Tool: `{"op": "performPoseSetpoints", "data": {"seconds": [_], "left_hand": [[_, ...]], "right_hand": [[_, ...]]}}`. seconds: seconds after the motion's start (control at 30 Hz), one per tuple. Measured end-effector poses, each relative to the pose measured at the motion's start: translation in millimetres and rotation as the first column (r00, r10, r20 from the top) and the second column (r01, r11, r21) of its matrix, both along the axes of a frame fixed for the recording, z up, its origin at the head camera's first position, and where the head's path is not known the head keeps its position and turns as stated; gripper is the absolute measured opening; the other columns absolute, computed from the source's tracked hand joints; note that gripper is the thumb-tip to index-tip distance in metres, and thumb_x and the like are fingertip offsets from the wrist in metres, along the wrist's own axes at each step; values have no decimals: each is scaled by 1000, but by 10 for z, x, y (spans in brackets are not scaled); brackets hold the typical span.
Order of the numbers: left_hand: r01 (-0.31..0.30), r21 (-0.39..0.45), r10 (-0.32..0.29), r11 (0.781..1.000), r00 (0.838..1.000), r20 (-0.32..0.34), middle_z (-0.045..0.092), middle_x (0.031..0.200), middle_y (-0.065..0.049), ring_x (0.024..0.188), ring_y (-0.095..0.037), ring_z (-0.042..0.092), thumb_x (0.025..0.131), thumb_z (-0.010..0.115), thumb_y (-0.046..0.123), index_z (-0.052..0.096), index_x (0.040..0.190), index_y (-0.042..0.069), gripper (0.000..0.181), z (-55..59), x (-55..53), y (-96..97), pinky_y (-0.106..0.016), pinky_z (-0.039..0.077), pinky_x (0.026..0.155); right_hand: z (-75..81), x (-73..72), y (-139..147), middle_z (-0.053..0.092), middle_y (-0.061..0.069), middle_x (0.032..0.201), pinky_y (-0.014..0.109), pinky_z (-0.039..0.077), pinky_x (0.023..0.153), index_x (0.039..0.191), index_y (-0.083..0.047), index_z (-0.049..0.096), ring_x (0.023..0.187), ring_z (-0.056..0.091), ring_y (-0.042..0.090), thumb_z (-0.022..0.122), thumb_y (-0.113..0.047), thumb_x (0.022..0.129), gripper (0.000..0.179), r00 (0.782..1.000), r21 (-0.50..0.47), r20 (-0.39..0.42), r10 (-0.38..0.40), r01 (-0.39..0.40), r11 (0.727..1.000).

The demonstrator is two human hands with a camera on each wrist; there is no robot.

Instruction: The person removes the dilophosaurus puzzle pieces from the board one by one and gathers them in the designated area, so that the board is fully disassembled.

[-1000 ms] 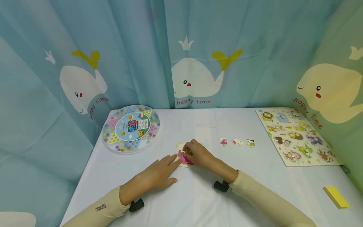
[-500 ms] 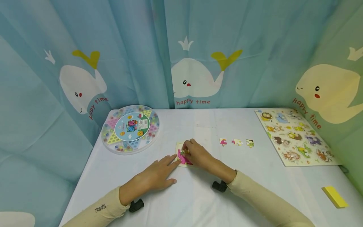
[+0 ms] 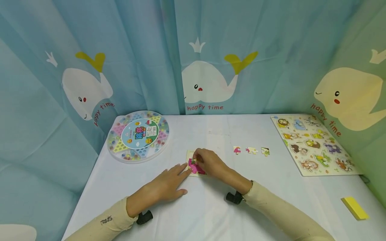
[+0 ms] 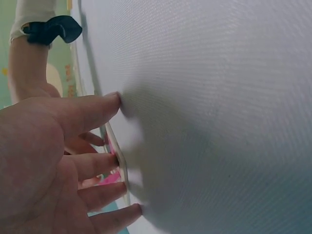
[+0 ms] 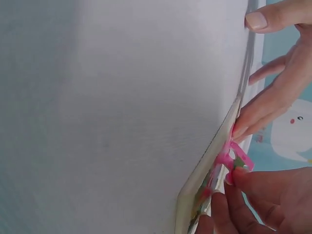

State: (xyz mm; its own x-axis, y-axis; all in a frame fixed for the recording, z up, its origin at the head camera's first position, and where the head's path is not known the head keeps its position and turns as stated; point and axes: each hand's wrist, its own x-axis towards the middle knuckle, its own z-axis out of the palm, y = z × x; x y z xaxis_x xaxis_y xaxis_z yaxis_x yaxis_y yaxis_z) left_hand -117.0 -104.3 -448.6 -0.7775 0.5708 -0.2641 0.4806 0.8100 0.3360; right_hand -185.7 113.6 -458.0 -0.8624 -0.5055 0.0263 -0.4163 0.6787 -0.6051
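Note:
A small jigsaw puzzle board (image 3: 189, 154) with a cream rim and pink picture lies mid-table. My left hand (image 3: 169, 184) rests beside it, fingers straight and spread, the fingertips touching its left side. Over the board my right hand (image 3: 211, 164) bends down and covers much of the picture. The right wrist view shows its thumb and fingers pinching a pink and green puzzle piece (image 5: 239, 161), which is tilted against the board. In the left wrist view, the left hand's fingers (image 4: 100, 195) reach to the board's edge.
Three loose puzzle pieces (image 3: 251, 150) lie in a row to the right. A round Chinese checkers box (image 3: 138, 155) stands at the back left. An animal puzzle board (image 3: 316, 147) is at the right, with a yellow block (image 3: 355, 208) nearer. A whale-print curtain (image 3: 163, 50) hangs behind.
The right hand's fingers have shifted slightly on the puzzle board, and the pinched piece shows more clearly at the fingertips. The left hand stays in place.

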Motion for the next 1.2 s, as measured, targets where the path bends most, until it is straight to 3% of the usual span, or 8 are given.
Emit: {"op": "performPoseSetpoints", "data": {"seconds": [0.23, 0.37, 0.63, 0.8, 1.0, 1.2], "left_hand": [[-1, 0, 1, 1000, 1000, -1, 31, 172, -10, 158, -34, 32, 102, 70, 42, 41, 163, 14, 73, -14, 1, 10, -64, 37, 119], [-2, -4, 2, 1000, 1000, -3, 31, 172, -10, 158, -34, 32, 102, 69, 42, 41, 163, 14, 73, -22, 5, 18, -64, 37, 120], [-11, 11, 11, 1000, 1000, 2, 31, 173, -11, 158, -35, 31, 102, 69, 40, 41, 163, 13, 73, -11, 26, 24, -65, 35, 120], [-15, 8, 15, 1000, 1000, 0, 30, 173, -10, 159, -35, 30, 102, 69, 41, 41, 163, 13, 73, -14, 32, 19, -65, 35, 120], [-17, 5, 17, 1000, 1000, -4, 30, 173, -10, 159, -35, 29, 102, 68, 43, 40, 164, 14, 73, -21, 30, 13, -65, 34, 121], [-13, 7, 13, 1000, 1000, -12, 29, 173, -10, 159, -35, 30, 102, 68, 43, 40, 164, 14, 74, -25, 26, 14, -65, 34, 120]], "right_hand": [[57, -8, 59, 73, 3, 97, 32, 60, 84, 106, -8, 68, 88, 66, 14, 71, -4, 100, 8, 999, -50, 39, 3, -1, 999], [156, -25, 192, 74, 3, 99, 33, 59, 82, 109, -8, 69, 93, 69, 17, 72, -5, 100, 10, 999, -91, 23, -23, 25, 996], [373, -162, 818, 73, 2, 95, 35, 53, 77, 105, -7, 71, 90, 65, 20, 71, -7, 101, 4, 994, -62, -52, -97, 94, 994], [453, -194, 1272, 72, 5, 94, 34, 51, 75, 103, -6, 71, 90, 64, 21, 70, -8, 101, 3, 993, -10, 0, -121, 121, 993], [403, -202, 1647, 71, 5, 93, 30, 51, 75, 100, -4, 69, 91, 65, 19, 69, -4, 101, 2, 994, 5, 60, -90, 90, 996], [262, -208, 1756, 72, 4, 94, 26, 51, 76, 100, -3, 69, 90, 65, 17, 68, -5, 102, 3, 986, -22, 162, -33, 37, 999]]}}
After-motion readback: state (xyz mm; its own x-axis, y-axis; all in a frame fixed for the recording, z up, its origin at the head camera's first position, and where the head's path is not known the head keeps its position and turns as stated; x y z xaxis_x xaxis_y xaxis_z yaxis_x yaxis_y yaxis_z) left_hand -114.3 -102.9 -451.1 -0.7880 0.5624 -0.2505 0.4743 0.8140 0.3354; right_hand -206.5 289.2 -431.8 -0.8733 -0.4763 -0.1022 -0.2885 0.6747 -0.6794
